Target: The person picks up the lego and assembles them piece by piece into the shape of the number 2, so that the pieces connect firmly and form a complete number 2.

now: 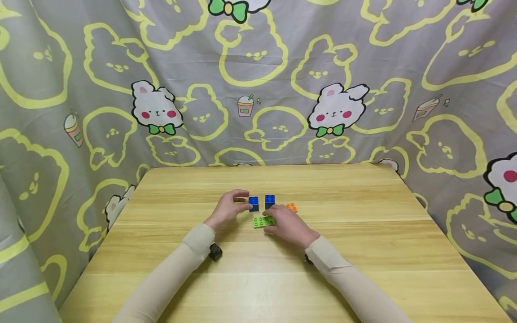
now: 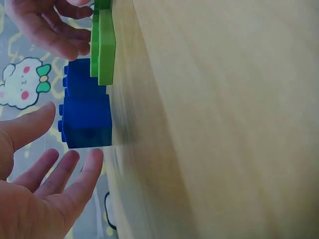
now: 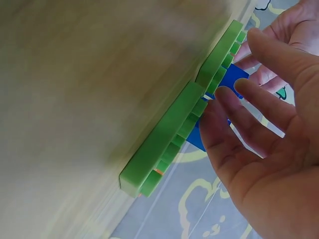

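Observation:
Two blue toy building bricks stand on the table, a left one (image 1: 253, 203) and a right one (image 1: 269, 201). My left hand (image 1: 230, 209) is beside the left blue brick, thumb and fingers spread; in the left wrist view a small gap shows between the fingertips and the blue brick (image 2: 87, 122). Over a light green brick (image 1: 260, 222) hovers my right hand (image 1: 291, 225), fingers loosely bent and holding nothing. The right wrist view shows two green bricks end to end, a nearer one (image 3: 159, 142) and a farther one (image 3: 219, 55); fingertips are close to their studs, contact unclear.
An orange brick (image 1: 291, 207) lies just beyond my right hand, partly hidden by it. The wooden table (image 1: 250, 287) extends around the bricks. A grey patterned curtain (image 1: 278, 58) hangs behind the table and along both sides.

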Demonstrator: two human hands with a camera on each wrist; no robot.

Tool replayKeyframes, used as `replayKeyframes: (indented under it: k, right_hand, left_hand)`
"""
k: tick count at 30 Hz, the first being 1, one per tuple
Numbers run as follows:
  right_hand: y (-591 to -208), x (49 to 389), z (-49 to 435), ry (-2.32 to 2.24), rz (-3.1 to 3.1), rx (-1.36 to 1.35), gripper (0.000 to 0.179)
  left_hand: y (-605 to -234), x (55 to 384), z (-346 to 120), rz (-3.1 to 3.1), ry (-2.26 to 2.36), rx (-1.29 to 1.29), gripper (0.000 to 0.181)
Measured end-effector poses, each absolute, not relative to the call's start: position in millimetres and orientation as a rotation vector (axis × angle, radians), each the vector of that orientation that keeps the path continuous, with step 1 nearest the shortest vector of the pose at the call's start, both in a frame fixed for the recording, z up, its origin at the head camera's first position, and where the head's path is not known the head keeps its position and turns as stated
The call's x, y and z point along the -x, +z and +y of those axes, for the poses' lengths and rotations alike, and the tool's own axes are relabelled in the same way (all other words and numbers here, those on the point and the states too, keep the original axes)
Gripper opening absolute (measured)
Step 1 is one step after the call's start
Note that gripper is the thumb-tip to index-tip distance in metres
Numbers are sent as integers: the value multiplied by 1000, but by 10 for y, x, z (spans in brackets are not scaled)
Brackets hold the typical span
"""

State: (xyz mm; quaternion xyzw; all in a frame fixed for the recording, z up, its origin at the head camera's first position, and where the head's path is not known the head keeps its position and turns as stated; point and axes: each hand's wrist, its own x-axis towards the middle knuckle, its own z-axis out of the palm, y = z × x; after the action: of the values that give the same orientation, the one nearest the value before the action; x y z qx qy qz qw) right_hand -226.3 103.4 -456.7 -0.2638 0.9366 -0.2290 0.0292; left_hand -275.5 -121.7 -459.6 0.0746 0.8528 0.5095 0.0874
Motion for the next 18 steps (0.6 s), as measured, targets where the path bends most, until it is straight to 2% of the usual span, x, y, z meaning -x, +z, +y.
replayKeyframes:
  k: [18]
  right_hand:
    - [-4582, 2309, 1115, -737, 2877, 837, 39]
  left_hand:
    - [-4605, 2782, -1169, 2527, 1498, -225, 47]
